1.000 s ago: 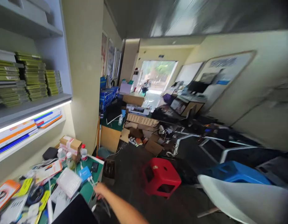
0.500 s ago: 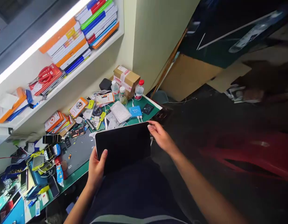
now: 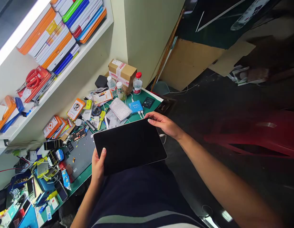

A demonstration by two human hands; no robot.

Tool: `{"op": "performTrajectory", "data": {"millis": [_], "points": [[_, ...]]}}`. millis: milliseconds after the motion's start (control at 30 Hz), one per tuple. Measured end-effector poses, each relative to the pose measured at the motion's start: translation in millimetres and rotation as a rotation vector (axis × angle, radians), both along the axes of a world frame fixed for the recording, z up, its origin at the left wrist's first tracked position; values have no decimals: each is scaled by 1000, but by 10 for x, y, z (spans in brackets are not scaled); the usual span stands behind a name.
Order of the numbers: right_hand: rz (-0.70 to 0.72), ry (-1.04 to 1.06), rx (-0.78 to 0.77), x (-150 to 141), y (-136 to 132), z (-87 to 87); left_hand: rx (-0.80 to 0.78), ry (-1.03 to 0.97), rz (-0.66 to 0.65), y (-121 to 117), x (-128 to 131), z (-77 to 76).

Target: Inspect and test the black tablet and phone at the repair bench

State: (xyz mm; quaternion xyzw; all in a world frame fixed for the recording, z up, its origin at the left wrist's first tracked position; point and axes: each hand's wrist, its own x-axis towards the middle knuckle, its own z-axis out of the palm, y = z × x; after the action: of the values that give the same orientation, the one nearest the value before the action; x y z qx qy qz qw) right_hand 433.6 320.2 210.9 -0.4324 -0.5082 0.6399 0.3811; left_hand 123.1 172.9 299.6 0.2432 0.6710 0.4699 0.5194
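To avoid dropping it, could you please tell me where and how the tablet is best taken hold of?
I'd take the tablet by its right edge near the lower corner, coming from the right: that stretch is bare, while the left grip holds the left edge and the right grip the upper right corner. Being thin and flat, it should suit a pinch across its thickness.

Tablet (image 3: pixel 130 145): one
Hands (image 3: pixel 97 166) (image 3: pixel 166 125): two
Taped carton (image 3: pixel 127 74): one
Bottles (image 3: pixel 137 85) near carton: three
Bubble-wrap packet (image 3: pixel 120 109): one
Scissors (image 3: pixel 33 79): one pair
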Motion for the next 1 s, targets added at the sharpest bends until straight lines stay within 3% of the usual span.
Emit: {"op": "performTrajectory", "data": {"millis": [300,700,867,1000], "points": [[-99,-24,-9,-32,-80,-14,-33,33,-27,33,-143,-170],[-108,-77,-22,-38,-96,40,4,66,-58,43,-249,-306],[-81,60,-233,-36,-107,115,-27,-69,60,30,-260,-310],[-86,97,-242,-23,-96,148,-34,-223,114,49,-238,-299]]}}
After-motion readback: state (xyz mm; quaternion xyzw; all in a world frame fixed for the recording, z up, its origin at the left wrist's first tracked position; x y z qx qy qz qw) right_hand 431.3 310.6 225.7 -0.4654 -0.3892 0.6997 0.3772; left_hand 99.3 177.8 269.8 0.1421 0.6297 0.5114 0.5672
